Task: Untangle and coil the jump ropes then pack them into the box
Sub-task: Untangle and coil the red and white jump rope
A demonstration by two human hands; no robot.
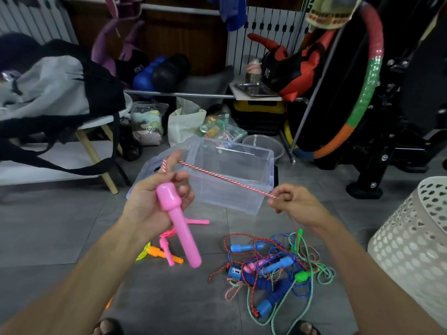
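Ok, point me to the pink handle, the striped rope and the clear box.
pink handle (180,221), head view, middle of its shaft
striped rope (225,177), head view, taut stretch between the hands
clear box (242,201), head view, near wall

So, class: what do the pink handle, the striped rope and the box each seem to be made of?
Pink handle: likely moulded plastic, glossy, with bright highlights along its smooth surface.
Striped rope: probably twisted fibre cord, matt, red and white strands spiralling.
Box: clear, slightly frosted plastic; the floor shows through its walls.
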